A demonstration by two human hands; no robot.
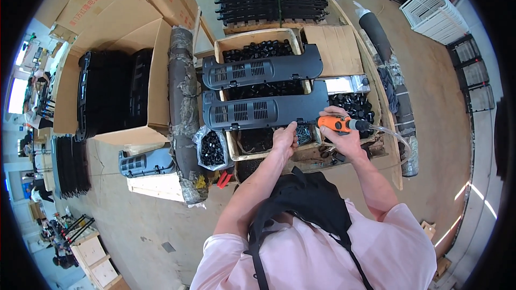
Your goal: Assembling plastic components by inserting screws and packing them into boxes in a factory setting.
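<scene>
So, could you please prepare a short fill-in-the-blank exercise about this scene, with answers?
The right hand holds a black and ____ tool.
Across the wooden box lie ____ dark panels.
The bag of black parts is on the box's ____ side.

Missing words: orange; two; left.

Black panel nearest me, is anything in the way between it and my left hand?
Nothing visible: your left hand appears to touch the nearer black panel directly, at its near edge.
</scene>
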